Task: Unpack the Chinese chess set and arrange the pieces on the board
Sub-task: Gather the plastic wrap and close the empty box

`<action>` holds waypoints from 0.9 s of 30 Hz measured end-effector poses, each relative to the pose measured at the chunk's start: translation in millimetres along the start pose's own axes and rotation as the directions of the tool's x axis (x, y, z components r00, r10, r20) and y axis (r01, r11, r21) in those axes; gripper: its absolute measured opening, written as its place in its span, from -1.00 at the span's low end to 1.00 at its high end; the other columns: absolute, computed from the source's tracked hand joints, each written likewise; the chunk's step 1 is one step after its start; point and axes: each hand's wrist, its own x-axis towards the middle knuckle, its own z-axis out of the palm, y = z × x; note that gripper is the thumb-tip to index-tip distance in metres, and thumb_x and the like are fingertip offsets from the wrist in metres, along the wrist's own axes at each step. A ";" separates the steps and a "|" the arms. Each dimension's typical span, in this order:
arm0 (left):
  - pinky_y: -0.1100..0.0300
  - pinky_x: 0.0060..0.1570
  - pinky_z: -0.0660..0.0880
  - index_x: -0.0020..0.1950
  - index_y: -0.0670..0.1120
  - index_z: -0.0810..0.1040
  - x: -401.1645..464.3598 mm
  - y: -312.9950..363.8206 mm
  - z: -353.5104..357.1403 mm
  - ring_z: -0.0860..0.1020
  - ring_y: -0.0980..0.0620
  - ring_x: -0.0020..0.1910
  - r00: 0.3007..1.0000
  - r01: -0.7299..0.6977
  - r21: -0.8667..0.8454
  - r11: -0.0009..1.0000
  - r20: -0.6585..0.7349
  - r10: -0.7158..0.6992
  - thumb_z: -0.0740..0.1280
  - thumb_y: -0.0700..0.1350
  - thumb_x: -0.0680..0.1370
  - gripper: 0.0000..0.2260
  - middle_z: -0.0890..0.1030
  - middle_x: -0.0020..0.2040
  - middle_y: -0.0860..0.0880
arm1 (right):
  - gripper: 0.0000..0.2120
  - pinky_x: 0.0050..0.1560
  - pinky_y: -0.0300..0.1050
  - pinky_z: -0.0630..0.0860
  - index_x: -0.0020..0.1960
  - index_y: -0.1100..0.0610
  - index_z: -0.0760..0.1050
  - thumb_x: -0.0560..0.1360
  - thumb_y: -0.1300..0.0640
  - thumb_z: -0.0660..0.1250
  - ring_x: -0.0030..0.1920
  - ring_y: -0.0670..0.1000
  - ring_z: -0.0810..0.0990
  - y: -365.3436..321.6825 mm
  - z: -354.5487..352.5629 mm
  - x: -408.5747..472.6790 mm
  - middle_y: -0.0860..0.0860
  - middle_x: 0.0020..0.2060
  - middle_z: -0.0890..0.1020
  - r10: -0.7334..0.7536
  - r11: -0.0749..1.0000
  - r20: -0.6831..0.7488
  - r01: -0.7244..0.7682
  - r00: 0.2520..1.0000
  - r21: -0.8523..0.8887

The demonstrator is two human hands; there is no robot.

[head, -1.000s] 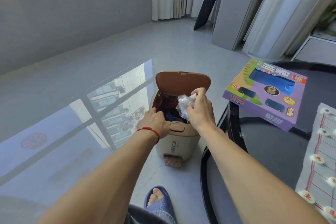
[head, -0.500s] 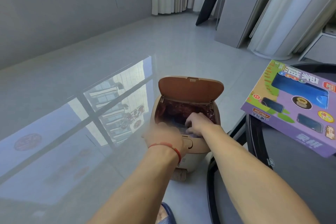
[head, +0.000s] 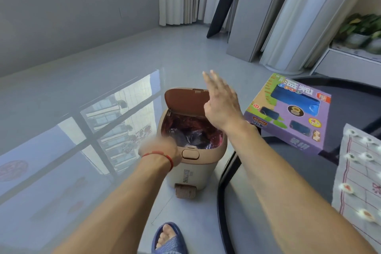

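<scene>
Hands hover at the beige plastic pedal bin [head: 191,163], right hand [head: 221,105] spread empty by its raised brown lid [head: 185,100], left hand [head: 159,148] too blurred to tell, purple cardboard box [head: 288,113] on the dark round bench [head: 350,93] alongside.

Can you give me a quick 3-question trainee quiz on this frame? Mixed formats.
1. True or false: the bin lid is closed.
2. Multiple choice: the right hand is A) gripping a plastic wrapper, B) raised above the bin with fingers straight and holding nothing, C) resting on the purple box.
3. Fill in: the left hand, blurred, sits at the bin's ____ rim.

Key: 1 false, the lid stands open. 2 B. 3 front.
</scene>
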 end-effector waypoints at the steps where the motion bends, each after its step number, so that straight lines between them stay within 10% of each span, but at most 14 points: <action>1: -0.07 0.17 0.52 0.29 -0.01 0.48 -2.5 -1.2 -2.9 0.53 -0.16 0.18 1.000 0.003 0.004 1.000 -0.001 -0.003 0.24 0.04 0.57 -0.68 0.57 0.21 -0.10 | -0.20 0.59 0.19 0.04 0.67 0.05 -0.04 0.51 0.34 0.21 0.60 0.10 0.10 3.9 4.6 1.7 0.06 0.61 0.16 0.021 0.997 0.156 -0.009 0.988 -0.077; 7: -0.05 0.05 0.48 0.30 -0.04 0.48 -12.9 -1.8 -15.4 0.50 -0.15 0.17 0.994 0.031 -0.059 0.998 -0.103 -0.037 0.23 0.00 0.58 -0.69 0.53 0.15 -0.11 | -0.31 0.55 0.23 0.05 0.59 0.00 0.20 0.49 0.31 0.22 0.46 0.11 0.34 8.4 32.6 -48.2 0.03 0.42 0.41 0.049 0.993 0.240 -0.021 0.970 -0.118; 13: -0.08 0.15 0.45 0.37 -0.12 0.36 -8.3 1.2 -12.4 0.39 -0.21 0.32 0.991 -0.051 -0.109 0.993 -0.129 0.036 0.23 -0.13 0.55 -0.62 0.39 0.28 -0.18 | -0.22 0.59 0.29 -0.12 0.66 0.00 -0.04 0.53 0.31 0.18 0.64 0.09 -0.06 -0.8 72.7 -114.9 0.08 0.64 0.03 0.103 0.985 0.356 -0.046 0.929 -0.165; 17: 0.00 0.46 0.27 0.59 -0.05 0.13 3.7 0.1 10.2 0.17 -0.18 0.54 0.951 -0.302 -0.100 0.948 0.034 0.306 0.21 -0.21 0.54 -0.38 0.12 0.54 -0.18 | -0.23 0.58 0.30 -0.18 0.66 -0.02 -0.04 0.54 0.28 0.17 0.65 0.08 -0.10 -5.7 85.0 -129.4 0.06 0.65 -0.02 0.146 0.982 0.353 -0.091 0.924 -0.168; 27: -0.16 0.55 0.08 0.64 0.07 -0.15 8.5 2.1 34.6 -0.14 -0.06 0.60 0.927 -0.268 0.044 0.962 0.285 0.245 0.14 -0.15 0.49 -0.23 -0.11 0.58 0.02 | -0.14 0.56 0.32 -0.25 0.67 -0.06 -0.16 0.53 0.32 0.19 0.65 0.05 -0.19 -6.3 83.9 -132.7 0.00 0.66 -0.16 0.186 0.978 0.468 -0.115 0.864 -0.175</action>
